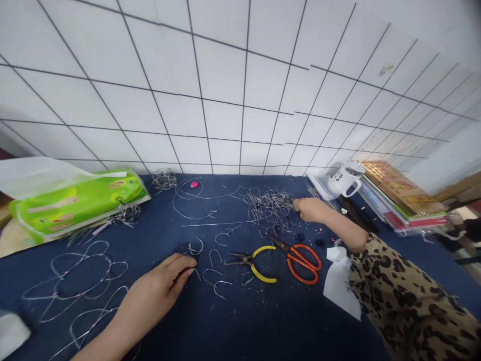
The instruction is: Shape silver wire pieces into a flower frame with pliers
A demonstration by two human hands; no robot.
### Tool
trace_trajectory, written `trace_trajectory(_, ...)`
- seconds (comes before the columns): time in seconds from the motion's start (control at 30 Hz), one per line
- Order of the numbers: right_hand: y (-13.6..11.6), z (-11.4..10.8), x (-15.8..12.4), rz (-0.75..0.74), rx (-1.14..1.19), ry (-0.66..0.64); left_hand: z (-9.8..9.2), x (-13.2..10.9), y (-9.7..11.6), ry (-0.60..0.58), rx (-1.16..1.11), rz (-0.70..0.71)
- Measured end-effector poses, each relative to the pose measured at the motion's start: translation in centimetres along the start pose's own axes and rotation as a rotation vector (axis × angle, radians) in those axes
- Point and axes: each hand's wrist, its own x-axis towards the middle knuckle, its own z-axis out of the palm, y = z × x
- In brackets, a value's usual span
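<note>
On the blue tabletop [285, 321], one pair of pliers [247, 259] with yellow handles is laid, with its jaws spread apart, and by it the other places are given here. The left hand [161, 281] is placed to the left of the pliers; its fingers are curled and its thumb is brought close to them. One short wire is seen just at its fingertips, but it cannot be told whether this is gripped. Beyond the pliers and to their right, the right hand [311, 209] is reached out to the edge of one big wire tangle [268, 205]; its fingers are bent, and because their tips are partly hidden, it cannot be told whether a wire is held.

Between the left hand and the pliers, at least four bent wire pieces [215, 250] are scattered. One straight wire [214, 225] is laid behind the pliers. Far to their left, two flower-like wire shapes [108, 265] with pink beads can be counted, one partly covered by the left arm. To the right of the pliers, one pair of scissors [291, 251] with orange handles is put, and farther right one white paper [341, 288]. One mug [343, 181] is stood far behind, on the right.
</note>
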Motion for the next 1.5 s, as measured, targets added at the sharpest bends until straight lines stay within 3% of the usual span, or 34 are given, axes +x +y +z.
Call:
trace_trajectory(0.2,3.3,-3.1,-0.5,0.069,0.251,0.135,0.0,-0.1,0.1,-0.027,0.010,-0.024)
trace_trajectory(0.27,4.2,-4.2,-0.8,0.094,0.629,0.227,0.0,-0.1,0.1,-0.027,0.013,-0.020)
trace_trajectory(0.33,4.5,-4.9,-1.2,0.099,0.933,0.239,0.1,-0.1,-0.1,-0.021,0.016,-0.021)
trace_trajectory(0.47,3.8,-5.5,-1.7,0.082,1.232,0.242,0.2,-0.1,-0.1,-0.032,0.011,-0.026)
trace_trajectory(0.6,3.2,-5.6,-1.8,0.075,1.278,0.208,0.0,-0.1,0.2,-0.044,0.002,-0.039)
trace_trajectory(0.77,2.9,-6.0,-2.1,0.014,1.249,0.270,0.0,-0.1,0.2,-0.058,-0.012,-0.051)
trace_trajectory(0.93,2.3,-6.9,-2.4,-0.041,1.357,0.474,0.0,-0.1,0.2,-0.079,-0.019,-0.066)
trace_trajectory(1.07,1.2,-7.9,-2.4,-0.044,1.339,0.428,0.0,-0.1,0.2,-0.066,-0.015,-0.069)
trace_trajectory(1.17,0.6,-8.5,-2.3,-0.096,1.401,0.549,0.1,-0.1,0.2,-0.059,-0.013,-0.061)
trace_trajectory(1.5,0.0,-7.3,-1.7,-0.042,1.447,0.464,0.0,-0.1,0.4,-0.065,0.007,-0.078)
